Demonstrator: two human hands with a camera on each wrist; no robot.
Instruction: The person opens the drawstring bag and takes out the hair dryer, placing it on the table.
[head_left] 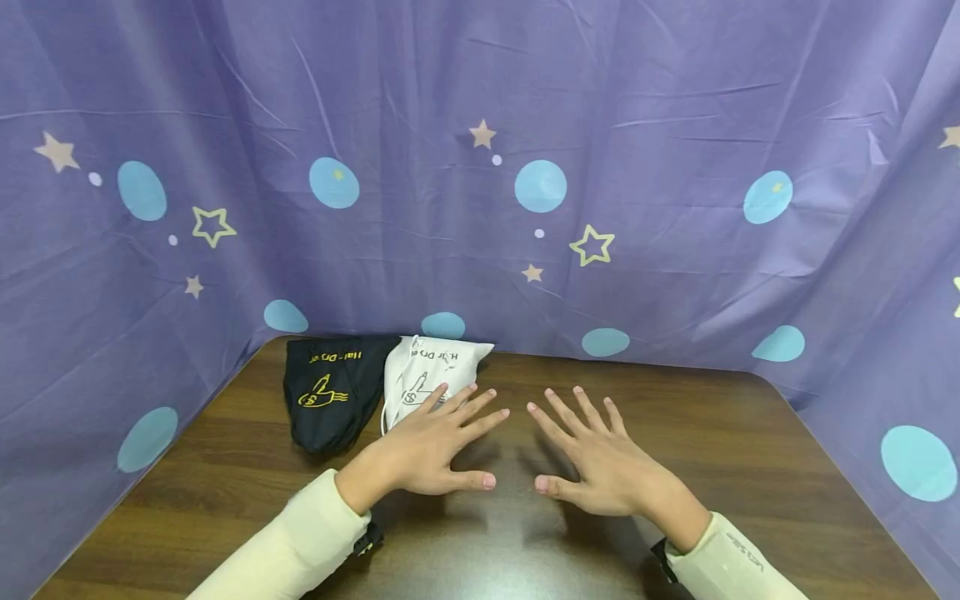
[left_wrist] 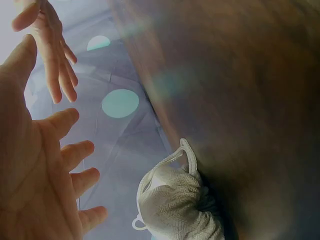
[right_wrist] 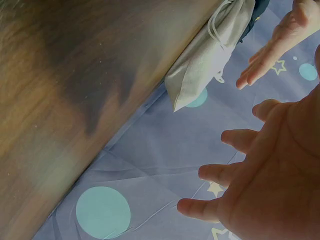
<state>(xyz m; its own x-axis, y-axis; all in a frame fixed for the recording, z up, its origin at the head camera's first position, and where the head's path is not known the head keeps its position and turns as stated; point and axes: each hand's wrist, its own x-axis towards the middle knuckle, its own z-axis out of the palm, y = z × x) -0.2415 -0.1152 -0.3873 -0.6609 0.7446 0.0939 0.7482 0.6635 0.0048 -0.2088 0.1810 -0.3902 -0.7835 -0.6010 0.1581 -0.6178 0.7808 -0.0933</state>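
I have the left hand [head_left: 427, 450] near the white bag [head_left: 423, 367] and the right hand [head_left: 611, 469] apart, fingers [head_left: 486, 424] spread above the desk [head_left: 712, 425].

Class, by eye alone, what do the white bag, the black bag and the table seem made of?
The white bag: probably matt woven cloth; the left wrist view shows soft puckers and a textured surface.
The black bag: likely matt fabric too, given its soft outline, though the weave is unclear.
The table: wood or wood-look laminate, slightly glossy, judging by brown grain and reflected light.
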